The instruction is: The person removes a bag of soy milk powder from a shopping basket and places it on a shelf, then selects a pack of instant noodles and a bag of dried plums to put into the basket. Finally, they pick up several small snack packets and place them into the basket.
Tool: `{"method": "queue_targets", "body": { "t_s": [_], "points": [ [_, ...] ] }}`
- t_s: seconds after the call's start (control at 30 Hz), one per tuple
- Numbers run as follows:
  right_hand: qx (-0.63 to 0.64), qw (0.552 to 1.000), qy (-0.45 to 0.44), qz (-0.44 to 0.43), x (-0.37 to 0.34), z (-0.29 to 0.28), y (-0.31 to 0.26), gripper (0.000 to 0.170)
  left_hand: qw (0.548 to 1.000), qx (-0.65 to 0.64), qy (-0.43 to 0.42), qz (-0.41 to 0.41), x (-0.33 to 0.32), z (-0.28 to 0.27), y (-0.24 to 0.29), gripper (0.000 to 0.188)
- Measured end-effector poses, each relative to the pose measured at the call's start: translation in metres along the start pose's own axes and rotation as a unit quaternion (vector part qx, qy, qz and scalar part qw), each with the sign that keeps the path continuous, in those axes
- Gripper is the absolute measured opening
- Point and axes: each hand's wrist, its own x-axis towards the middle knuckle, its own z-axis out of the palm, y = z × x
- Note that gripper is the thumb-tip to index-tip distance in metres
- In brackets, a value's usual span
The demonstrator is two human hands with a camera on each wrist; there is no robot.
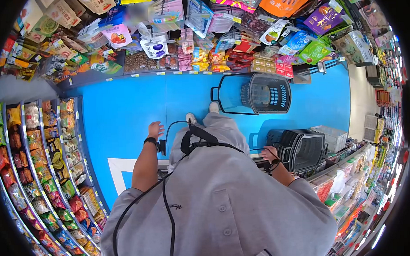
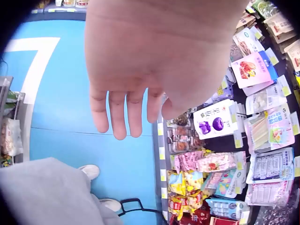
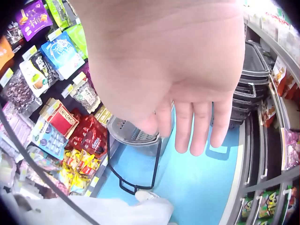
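Observation:
My left hand (image 1: 156,130) hangs over the blue floor on the left side of my body, holding nothing; in the left wrist view the hand (image 2: 140,70) has its fingers extended. On the other side, my right hand (image 1: 270,154) is beside a stack of dark baskets (image 1: 307,152). The right wrist view shows that hand (image 3: 178,79) with straight, relaxed fingers and nothing in them. A single grey basket (image 1: 265,93) with its handle out to one side stands on the floor ahead, near my shoes (image 1: 213,107), and neither hand touches it.
Hanging snack bags (image 1: 154,46) fill the shelf ahead. Racks of packets (image 1: 48,156) stand at the left. Beside the stacked baskets are a white crate (image 1: 330,138) and further shelves of goods (image 1: 351,186) on the right. A black cable (image 1: 164,199) runs down my shirt.

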Motion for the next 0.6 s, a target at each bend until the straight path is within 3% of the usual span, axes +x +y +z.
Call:
{"method": "queue_targets", "body": {
  "t_s": [0.1, 0.17, 0.2, 0.3, 0.5, 0.57, 0.6],
  "points": [
    [-0.004, 1.000, -0.027, -0.008, 0.009, -0.009, -0.002, 0.030, 0.998, -0.008, -0.018, 0.067, -0.010, 0.019, 0.018, 0.036],
    [0.117, 0.983, -0.138, 0.009, 0.055, -0.017, 0.014, 0.034, 0.997, -0.014, -0.022, 0.069, -0.012, 0.020, 0.008, 0.037],
    [0.052, 0.994, -0.099, -0.013, 0.062, -0.007, 0.012, 0.038, 0.996, -0.021, -0.033, 0.077, -0.005, 0.020, 0.006, 0.037],
    [-0.044, 0.997, -0.051, -0.039, 0.018, 0.012, -0.042, 0.038, 0.998, -0.052, -0.009, 0.017, 0.004, 0.013, -0.024, 0.037],
    [-0.065, 0.995, -0.046, -0.052, 0.051, 0.015, -0.074, 0.033, 0.986, 0.070, 0.013, -0.151, 0.000, -0.010, -0.088, 0.028],
    [0.009, 0.994, -0.086, -0.064, 0.078, 0.015, -0.082, 0.027, 0.988, 0.087, 0.021, -0.127, -0.035, -0.001, -0.078, 0.029],
    [-0.013, 0.992, -0.088, -0.089, 0.097, 0.022, -0.087, 0.026, 0.991, 0.078, 0.013, -0.111, -0.050, 0.003, -0.071, 0.032]
  ]
}}
